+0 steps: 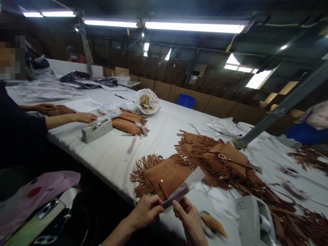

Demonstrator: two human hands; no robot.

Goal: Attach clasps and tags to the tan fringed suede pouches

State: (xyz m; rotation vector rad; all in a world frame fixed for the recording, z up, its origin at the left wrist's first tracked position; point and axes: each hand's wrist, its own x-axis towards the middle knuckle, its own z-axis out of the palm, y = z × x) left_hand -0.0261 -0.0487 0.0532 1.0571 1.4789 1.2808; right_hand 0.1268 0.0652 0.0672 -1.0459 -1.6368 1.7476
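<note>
My left hand pinches the lower end of a narrow translucent plastic sleeve with something brownish inside. My right hand is closed on the sleeve's lower edge, thumb on top. Just beyond them a brown fringed suede bag lies flat at the table edge, partly covered by the sleeve. To its right is a pile of more brown fringed bags with gold-coloured rings and straps. A grey tape dispenser with a dark mark stands right of my right hand.
A co-worker's arm reaches over the white table at left, beside another tape dispenser and folded brown bags. A plastic bag of pale pieces stands behind. A metal post rises at right; a phone lies lower left.
</note>
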